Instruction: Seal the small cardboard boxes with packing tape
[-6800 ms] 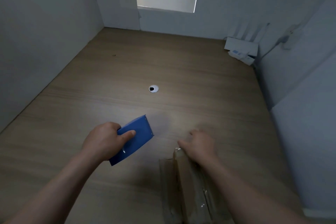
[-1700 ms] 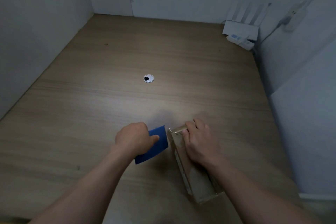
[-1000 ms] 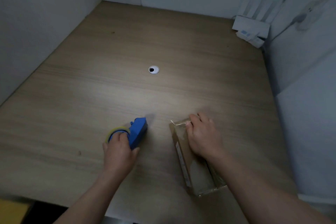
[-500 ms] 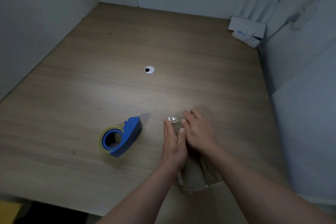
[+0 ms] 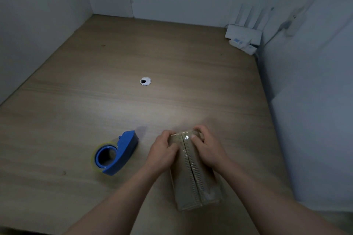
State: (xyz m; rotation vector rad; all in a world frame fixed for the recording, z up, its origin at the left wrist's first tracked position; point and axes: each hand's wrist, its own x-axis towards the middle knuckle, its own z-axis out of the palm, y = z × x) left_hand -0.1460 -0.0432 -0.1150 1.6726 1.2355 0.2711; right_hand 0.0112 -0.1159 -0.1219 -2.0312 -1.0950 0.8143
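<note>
Having released the tape dispenser (image 5: 122, 150), left hand (image 5: 162, 152) joins right hand (image 5: 209, 150) clamping the box (image 5: 193, 183).

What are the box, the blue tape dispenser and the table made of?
The box looks like matte brown cardboard, with glossy clear tape glinting along its top seam. The tape dispenser is probably moulded plastic: smooth, evenly blue. The table shows pale wood grain, matte; solid wood or laminate, I cannot tell.
</note>
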